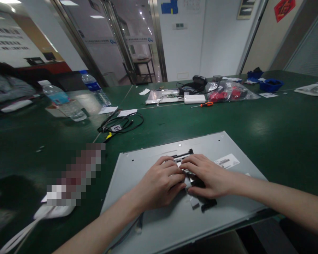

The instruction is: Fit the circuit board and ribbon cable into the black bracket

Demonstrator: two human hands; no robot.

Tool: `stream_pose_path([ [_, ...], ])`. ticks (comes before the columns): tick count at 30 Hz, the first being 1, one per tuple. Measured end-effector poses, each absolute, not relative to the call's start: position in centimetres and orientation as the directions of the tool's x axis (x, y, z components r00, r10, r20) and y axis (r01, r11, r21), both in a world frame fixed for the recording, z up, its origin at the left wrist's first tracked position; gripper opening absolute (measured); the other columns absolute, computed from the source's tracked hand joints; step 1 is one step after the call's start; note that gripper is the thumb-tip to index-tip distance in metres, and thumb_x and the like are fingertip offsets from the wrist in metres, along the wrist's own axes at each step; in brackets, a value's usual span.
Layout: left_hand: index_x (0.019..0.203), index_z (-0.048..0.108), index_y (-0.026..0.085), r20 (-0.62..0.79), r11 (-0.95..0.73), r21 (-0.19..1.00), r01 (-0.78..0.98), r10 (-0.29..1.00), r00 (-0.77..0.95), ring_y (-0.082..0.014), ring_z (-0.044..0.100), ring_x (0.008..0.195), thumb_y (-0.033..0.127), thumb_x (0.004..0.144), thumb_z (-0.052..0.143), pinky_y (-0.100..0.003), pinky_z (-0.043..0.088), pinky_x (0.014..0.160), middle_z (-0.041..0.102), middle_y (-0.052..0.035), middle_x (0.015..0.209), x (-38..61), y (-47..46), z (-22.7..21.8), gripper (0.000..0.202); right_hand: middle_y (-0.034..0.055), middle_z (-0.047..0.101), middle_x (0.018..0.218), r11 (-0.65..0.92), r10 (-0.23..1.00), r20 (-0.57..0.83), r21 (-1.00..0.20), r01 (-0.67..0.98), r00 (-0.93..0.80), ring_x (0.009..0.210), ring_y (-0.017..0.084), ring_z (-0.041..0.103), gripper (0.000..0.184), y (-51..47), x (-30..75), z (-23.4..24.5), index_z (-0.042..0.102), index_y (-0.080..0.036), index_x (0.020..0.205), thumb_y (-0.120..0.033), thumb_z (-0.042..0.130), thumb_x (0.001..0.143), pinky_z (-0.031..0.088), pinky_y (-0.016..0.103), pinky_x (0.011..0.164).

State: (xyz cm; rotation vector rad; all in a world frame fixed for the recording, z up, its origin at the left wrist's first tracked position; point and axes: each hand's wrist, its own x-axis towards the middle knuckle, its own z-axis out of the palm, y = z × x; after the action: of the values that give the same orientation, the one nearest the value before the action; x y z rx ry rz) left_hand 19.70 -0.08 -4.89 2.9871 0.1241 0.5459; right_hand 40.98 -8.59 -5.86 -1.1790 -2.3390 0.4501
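Observation:
A flat grey metal panel (159,225), like the back of a display, lies on the table in front of me. On its middle sits a cluster of small silver and black parts (197,181), partly covered by my hands. My left hand (163,181) rests on the cluster's left side with fingers curled inward; what they grip is hidden. My right hand (208,176) cups the parts from the right, its thumb below and its fingers above them. A black strip (184,153) pokes out beyond the fingertips. A small grey block (194,203) and a black piece (208,205) lie nearer me.
On the green table (169,123) are a coiled black cable (122,123), two water bottles (66,102), and a white power strip (55,210), partly pixelated. An orange screwdriver (207,104) and a plastic bag with red items (230,91) lie farther back. Another person's sleeve (12,88) shows at left.

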Motion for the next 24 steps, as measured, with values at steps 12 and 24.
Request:
stream_pose_path([
  [12, 0.094, 0.07, 0.02, 0.377, -0.993, 0.1, 0.067, 0.1, 0.921, -0.0191, 0.065, 0.089, 0.025, 0.094, 0.055, -0.041, 0.044, 0.095, 0.073, -0.0038, 0.09, 19.79, -0.15, -4.91, 0.016, 0.0139, 0.056, 0.123, 0.57, 0.819, 0.257, -0.477, 0.669, -0.514, 0.113, 0.029, 0.05, 0.047, -8.74, 40.89, -5.58, 0.049, -0.017, 0.13, -0.033, 0.063, 0.089, 0.042, 0.046, 0.098],
  [24, 0.096, 0.066, 0.02, 0.428, -0.993, 0.119, 0.012, 0.062, 0.902, -0.0174, 0.064, 0.086, 0.022, 0.094, 0.056, -0.041, 0.041, 0.099, 0.074, -0.0012, 0.089, 19.58, -0.28, -4.47, 0.011, 0.0136, 0.056, 0.123, 0.569, 0.819, 0.25, -0.468, 0.676, -0.517, 0.115, 0.028, 0.049, 0.042, -8.76, 40.91, -5.73, 0.05, -0.015, 0.126, -0.036, 0.063, 0.091, 0.041, 0.045, 0.1],
])
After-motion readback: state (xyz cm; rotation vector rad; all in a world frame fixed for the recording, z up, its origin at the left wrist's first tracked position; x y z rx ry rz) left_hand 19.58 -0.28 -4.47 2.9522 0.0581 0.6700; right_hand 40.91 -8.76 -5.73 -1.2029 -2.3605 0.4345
